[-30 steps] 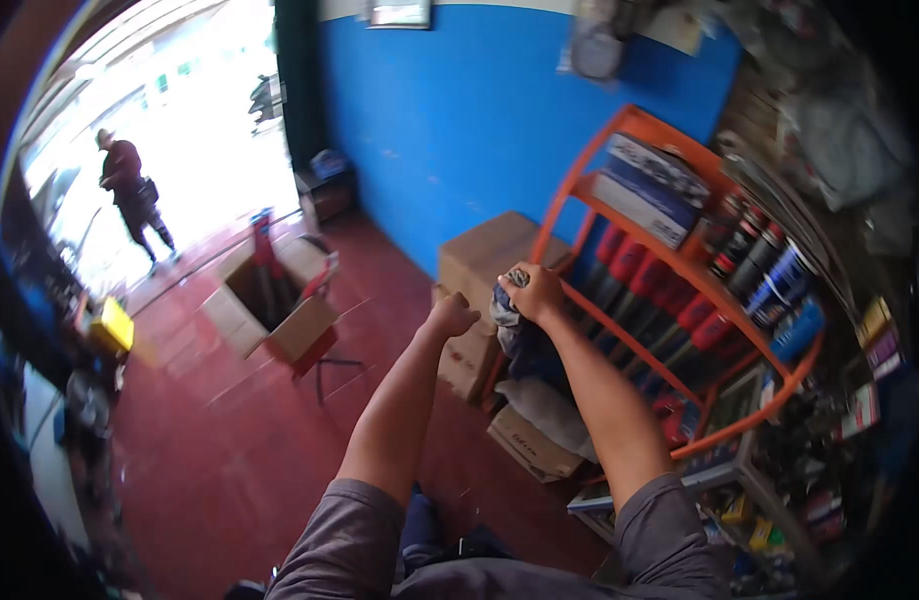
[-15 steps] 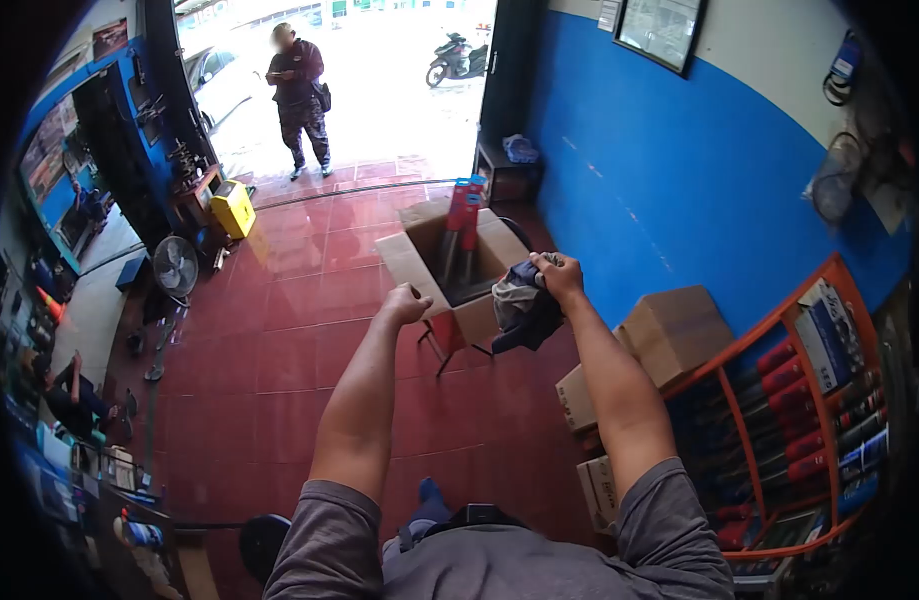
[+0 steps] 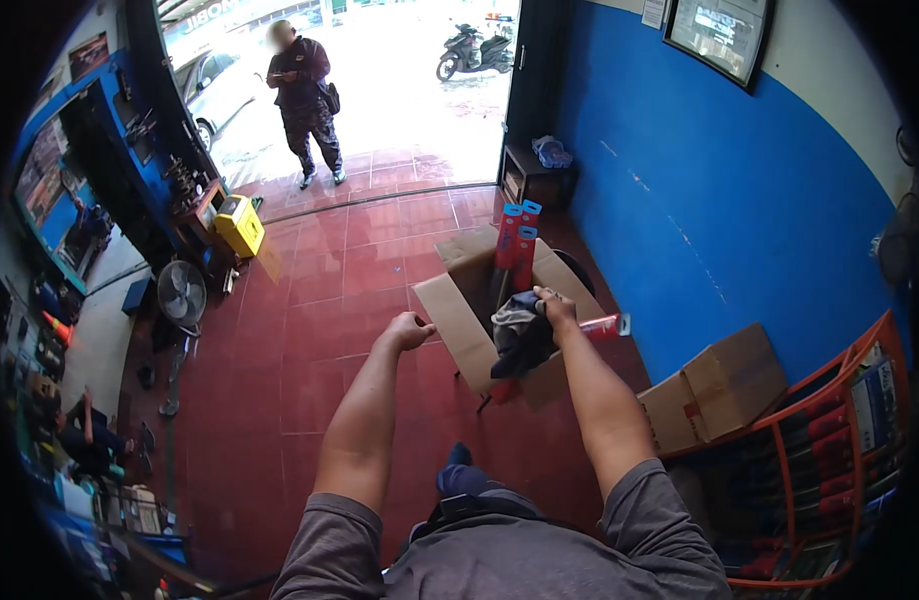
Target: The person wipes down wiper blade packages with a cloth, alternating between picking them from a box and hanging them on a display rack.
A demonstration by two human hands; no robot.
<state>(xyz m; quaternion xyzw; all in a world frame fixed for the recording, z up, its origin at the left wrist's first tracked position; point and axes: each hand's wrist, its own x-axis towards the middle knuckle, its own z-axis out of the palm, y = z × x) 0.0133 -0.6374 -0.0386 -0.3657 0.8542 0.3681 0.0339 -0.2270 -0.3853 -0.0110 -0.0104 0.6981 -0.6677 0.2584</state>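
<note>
Cloth bundle [image 3: 521,338], grey and dark blue, hangs bunched in the right hand [image 3: 556,308], which is clenched on its top, over an open cardboard box [image 3: 459,315]. Left hand [image 3: 409,330], a closed fist holding nothing visible, is just beside the box. Red tiled floor [image 3: 279,400] lies beneath; a person [image 3: 304,95] stands at the doorway.

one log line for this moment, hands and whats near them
right hand: grips grey-blue bundled cloth | left hand: fisted, apparently empty | near: open brown cardboard box
</note>
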